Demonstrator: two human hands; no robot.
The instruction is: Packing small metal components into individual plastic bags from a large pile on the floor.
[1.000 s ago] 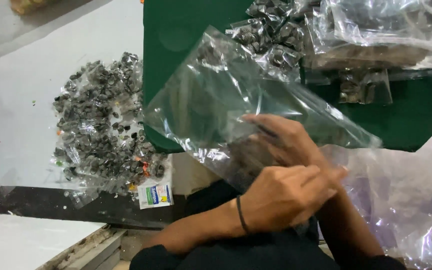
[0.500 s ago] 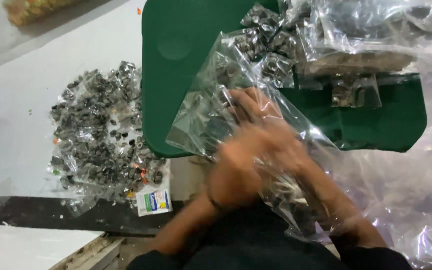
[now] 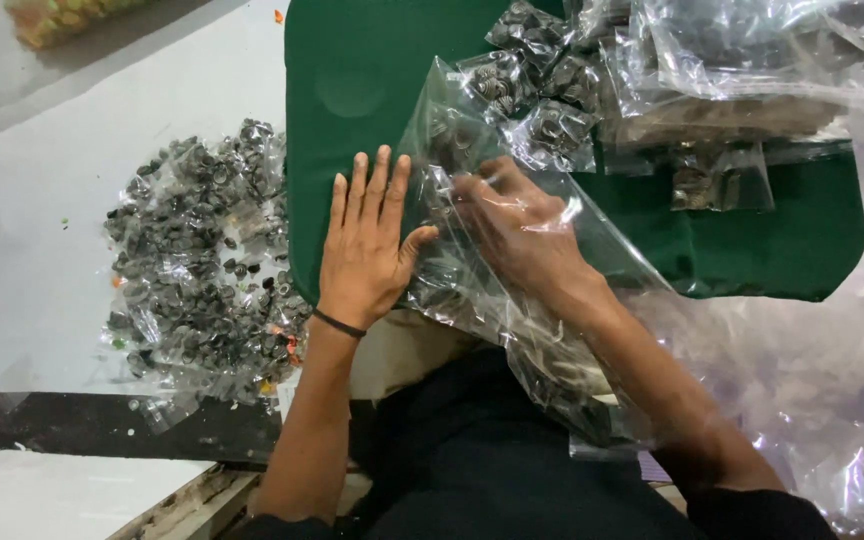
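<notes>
Clear bag held flat on green mat; left hand pressed beside it, fingers spread; right hand pushed inside, fingers loosely apart; filling step judged underway, steady opening needed next

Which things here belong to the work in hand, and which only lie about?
In hand:
- left hand, flat on the green mat
- right hand, inside the large clear bag

Lying about:
- heap of small dark packets
- small filled bags
- crumpled clear plastic
</notes>
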